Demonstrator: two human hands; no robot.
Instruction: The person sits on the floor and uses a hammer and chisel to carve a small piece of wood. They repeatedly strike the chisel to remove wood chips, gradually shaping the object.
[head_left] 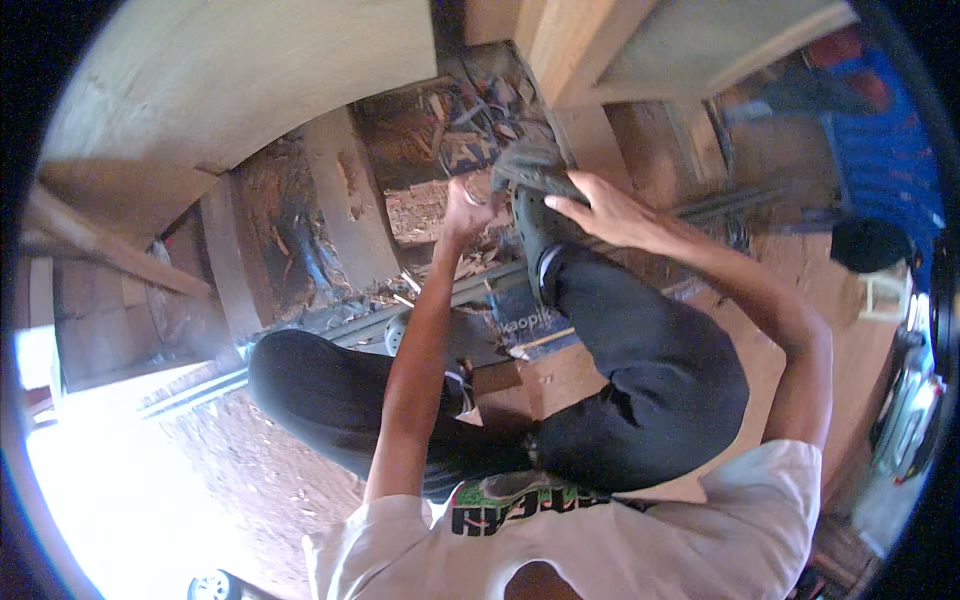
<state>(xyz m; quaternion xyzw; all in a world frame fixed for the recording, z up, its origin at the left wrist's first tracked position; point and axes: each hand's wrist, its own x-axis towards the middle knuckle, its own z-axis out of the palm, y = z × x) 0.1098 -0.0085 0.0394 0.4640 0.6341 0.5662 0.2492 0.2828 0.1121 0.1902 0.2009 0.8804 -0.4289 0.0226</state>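
At the far middle, my right hand grips the near right edge of a dark grey, ridged thing, its kind blurred. That thing lies against the toe of a grey clog with holes on my raised right foot. My left hand is closed just left of the clog's toe, beside the thing's left edge; what its fingers hold is blurred. My other clog shows partly behind my left forearm.
Wood scraps and litter lie between upright planks ahead. A wooden beam slants overhead, near a pale panel. A blue printed packet lies between my legs. To the right are a black round thing and a blue ribbed surface.
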